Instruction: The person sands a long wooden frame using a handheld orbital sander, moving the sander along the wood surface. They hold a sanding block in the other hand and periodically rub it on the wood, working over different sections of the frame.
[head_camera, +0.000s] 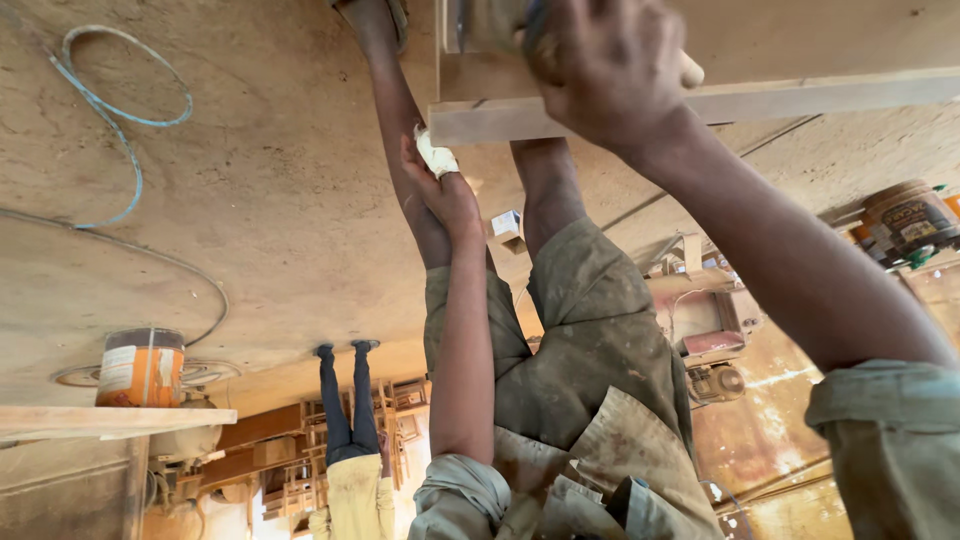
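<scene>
Closest to the lens, the right hand (605, 70) fills the upper centre of the frame. Its fingers are curled tight around a tool (490, 22) with a pale rounded end; most of the tool is hidden by the hand, so its kind cannot be told. That hand presses against a wooden board (800, 60) that runs across the upper right, with a lighter plank edge (700, 105) along its lower side. Just left of centre, the left hand (445, 190) reaches up on a bare forearm. It pinches a small white wad (436, 157) that touches the board's end corner. The two hands are apart, one on the board's face and one at its end. Between and behind the arms are the person's own bare legs, olive shorts (590, 340) and shirt, all seen upside down. A blue hose (120, 110) loops over the dusty floor at upper left. An orange paint can (140, 368) sits at lower left, beside a pale plank (110, 420). Another person (345, 430) in dark trousers stands in the far background, and a second can (908, 218) is at the right edge.
</scene>
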